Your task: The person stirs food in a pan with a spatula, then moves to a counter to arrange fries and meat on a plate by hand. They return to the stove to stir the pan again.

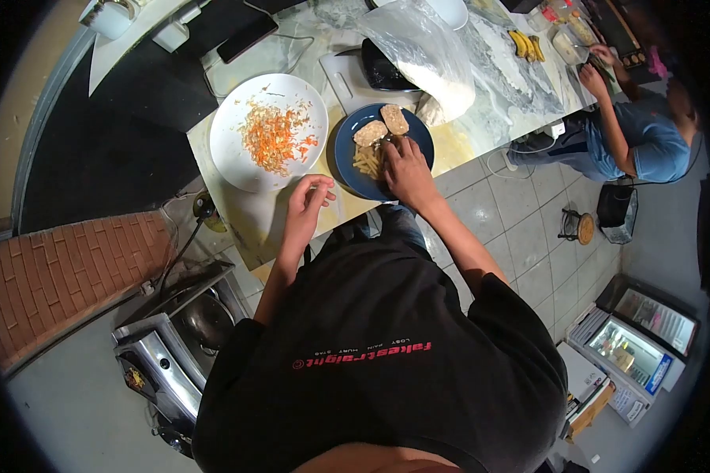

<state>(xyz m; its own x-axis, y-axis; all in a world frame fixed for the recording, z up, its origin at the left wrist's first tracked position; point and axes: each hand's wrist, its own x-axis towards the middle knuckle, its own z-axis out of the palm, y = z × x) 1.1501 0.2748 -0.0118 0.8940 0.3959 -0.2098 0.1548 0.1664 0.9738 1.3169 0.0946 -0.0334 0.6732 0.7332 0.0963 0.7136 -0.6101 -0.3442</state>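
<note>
My right hand reaches over the dark blue plate, its fingers bent down into the food. What the fingertips hold is hidden under the hand. Pale cut fries lie just left of these fingers, and two breaded patties, one at the top right and one beside it, sit at the plate's far side. My left hand hovers by the table's near edge, holding nothing, fingers loosely curved and apart from the thumb. Close to it is a large white plate with shredded orange and pale vegetables.
Behind the blue plate are a white cutting board, a black container and a clear plastic bag. A phone and bananas lie further back. Another person works at the table's right end.
</note>
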